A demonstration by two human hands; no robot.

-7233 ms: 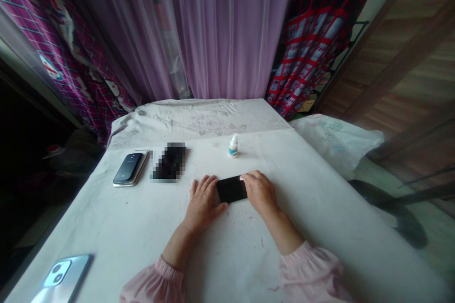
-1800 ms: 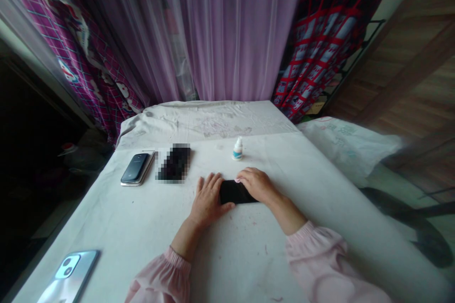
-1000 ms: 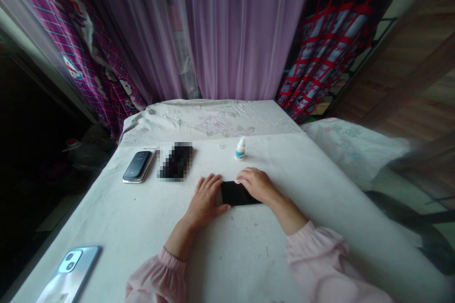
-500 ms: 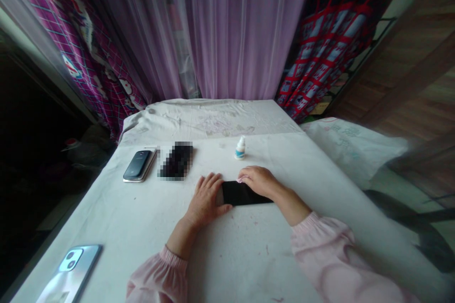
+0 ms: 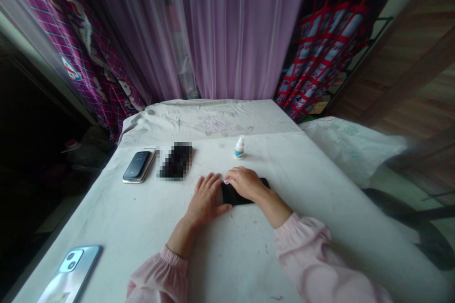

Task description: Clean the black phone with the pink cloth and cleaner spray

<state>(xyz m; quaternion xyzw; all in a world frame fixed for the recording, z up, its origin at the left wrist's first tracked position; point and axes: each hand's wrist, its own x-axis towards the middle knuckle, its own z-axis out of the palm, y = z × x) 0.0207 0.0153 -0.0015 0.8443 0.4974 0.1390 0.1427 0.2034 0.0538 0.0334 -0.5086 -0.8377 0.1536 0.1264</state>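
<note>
Blk phone (image 5: 232,196) lies flat, screen up, on the white-covered tbl (image 5: 121,222), btw the two hands; take it as clock ctr. L hand (image 5: 206,201) rests palm-down over its 9 o'clock end, fingers a bit spread, thumb out at approx. 8. R hand (image 5: 245,182) lies across the screen, fingers pressed tog., tips pinching a sm. pale-pink scrap (image 5: 226,181) near the L fingertips (R thumb mostly hidden, so can't tell its exact hold). Pink sleeves (image 5: 158,274) on both arms. White bottle (image 5: 239,147) w/ blue label stands upright at 12, just beyond R hand. Pixelated dk item (image 5: 177,161) at 10; past it, btw 9 & 10, a dk phone (image 5: 137,164) atop a pale flat item (image 5: 148,166). Silver phone (image 5: 73,277), camera side up, at 8, well apart. Plastic bag (image 5: 355,147) at 2, beside tbl. Purple curtain (image 5: 241,33) at 12, behind.
</note>
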